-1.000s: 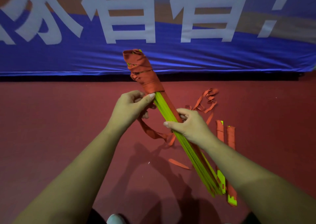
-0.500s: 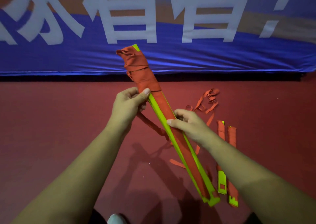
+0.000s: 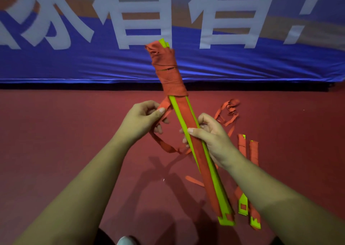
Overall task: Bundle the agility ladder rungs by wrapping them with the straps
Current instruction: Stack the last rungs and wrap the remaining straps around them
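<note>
A stack of yellow-green ladder rungs (image 3: 209,172) is held slanted above the floor, its far end bound in several turns of orange strap (image 3: 169,73). My right hand (image 3: 211,138) grips the stack at its middle, thumb across the top face. My left hand (image 3: 143,117) pinches the loose orange strap (image 3: 164,106) just left of the stack, below the wrapped part. From that hand the strap tail (image 3: 164,145) hangs in a loop under the stack toward the floor.
Two loose rungs (image 3: 253,179) lie on the red floor (image 3: 56,142) right of my right arm. More tangled orange strap (image 3: 228,108) lies behind my right hand. A blue banner (image 3: 93,65) with white characters runs along the back. A shoe tip (image 3: 127,241) shows at the bottom edge.
The bundle has turned from edge-on to its flat orange face and swung more upright. My left hand came off the wrapped end and now pulls the loose strap out to the left.
</note>
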Demonstrator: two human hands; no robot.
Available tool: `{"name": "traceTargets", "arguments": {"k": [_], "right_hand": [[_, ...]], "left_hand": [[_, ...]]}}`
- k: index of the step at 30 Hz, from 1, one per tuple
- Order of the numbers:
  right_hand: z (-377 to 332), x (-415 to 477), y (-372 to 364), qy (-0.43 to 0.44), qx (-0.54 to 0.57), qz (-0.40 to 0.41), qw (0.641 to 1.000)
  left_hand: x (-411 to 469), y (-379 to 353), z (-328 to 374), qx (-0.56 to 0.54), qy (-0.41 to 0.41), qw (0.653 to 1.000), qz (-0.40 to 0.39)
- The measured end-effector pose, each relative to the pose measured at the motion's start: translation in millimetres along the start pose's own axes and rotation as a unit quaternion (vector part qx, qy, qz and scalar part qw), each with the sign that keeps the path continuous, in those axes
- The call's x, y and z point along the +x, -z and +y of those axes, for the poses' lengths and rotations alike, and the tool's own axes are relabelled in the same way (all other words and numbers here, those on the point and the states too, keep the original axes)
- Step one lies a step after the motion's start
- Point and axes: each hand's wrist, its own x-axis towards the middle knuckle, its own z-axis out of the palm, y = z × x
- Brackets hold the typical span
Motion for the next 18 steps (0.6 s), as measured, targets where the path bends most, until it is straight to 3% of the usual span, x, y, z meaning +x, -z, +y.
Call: {"name": "traceTargets", "arguments": {"k": [5,8,11,14,18], "right_hand": [[14,9,2,0.038,-0.169,0.065,0.983],[22,8,3,0.069,-0.336,0.087,0.935],[19,4,0,0.124,-0.436,0.068,0.889],[16,6,-3,0.140,-0.446,0.059,0.882],[22,11,-3,0.088,-0.387,0.057,0.916]], "left_hand": [[-3,-14,0,0.000,-0.002,0.999,0.032],[-9,-27,0,0.056,0.001,0.996,0.070],[-13,-35,5,0.099,0.010,0.984,0.148],[-12,-35,9,0.103,0.015,0.979,0.178],[-8,-29,7,0.035,0.022,0.985,0.167]]}}
